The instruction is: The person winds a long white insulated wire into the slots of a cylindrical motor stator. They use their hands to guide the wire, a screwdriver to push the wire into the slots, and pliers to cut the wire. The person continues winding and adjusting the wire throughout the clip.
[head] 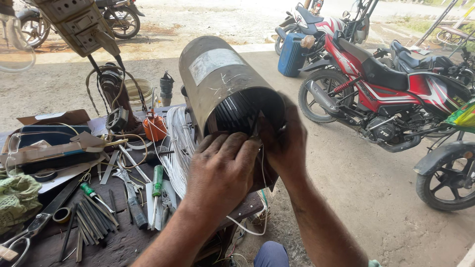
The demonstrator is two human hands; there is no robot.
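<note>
Head view: pale rectangular label at twelve o'clock on dull grey metal motor cylinder [225, 84], centre frame, tilted on cluttered wooden bench [123, 244]. Left hand [225, 170] and right hand [284, 143] at slotted open end, fingers pinched narrow; what they pinch, hidden.

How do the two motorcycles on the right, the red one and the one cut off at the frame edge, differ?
The red motorcycle shows nearly whole, side-on, with seat, engine and rear wheel visible; the cut-off motorcycle shows only a dark mudguard and one wheel. The red one stands farther from the hands; the cut-off one is closer to the camera. Both are parked on the bare concrete floor.
</note>
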